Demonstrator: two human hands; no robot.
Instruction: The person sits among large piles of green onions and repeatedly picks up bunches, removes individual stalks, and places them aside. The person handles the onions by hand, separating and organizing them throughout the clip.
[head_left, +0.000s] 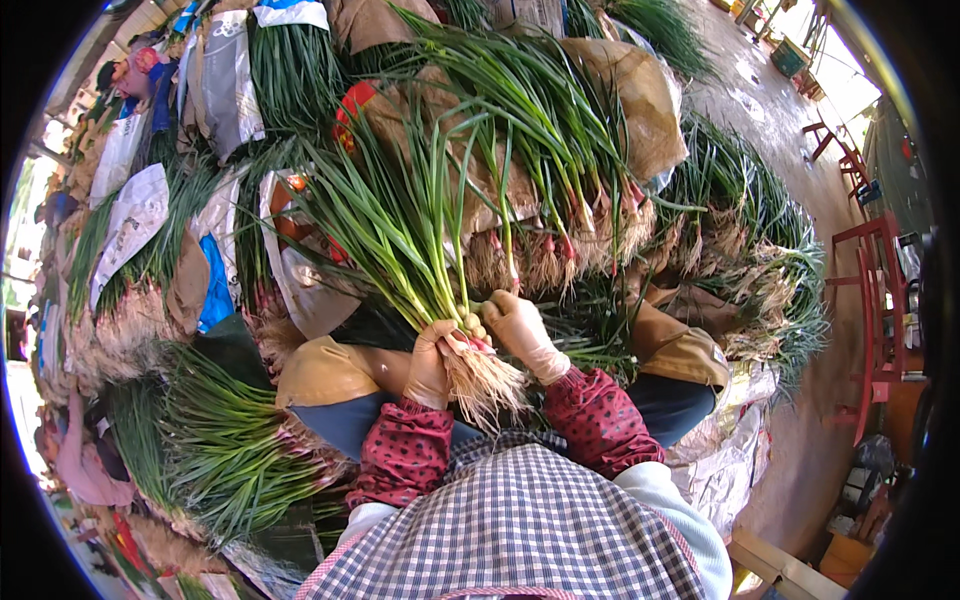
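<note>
My left hand (430, 364), in a thin pale glove, is closed around the lower stems of a bunch of green onions (420, 262). The leaves fan up and to the left, and the pale roots (484, 382) hang down to the right. Small yellowish bulbs (472, 324) show at the top of the grip. My right hand (523, 330), gloved too, has curled fingers right beside those bulbs; whether it pinches anything is hidden. Just above it stands a single stalk with a reddish base (514, 277). A larger heap of green onions (555, 135) lies beyond on brown sacking (487, 180).
Bundles wrapped in sacks (229, 82) stand at the upper left. A loose pile of green onions (240, 442) lies at lower left, another (742, 187) at right. Red wooden chairs (870, 330) stand along the right. Other people (90, 457) are at the left edge.
</note>
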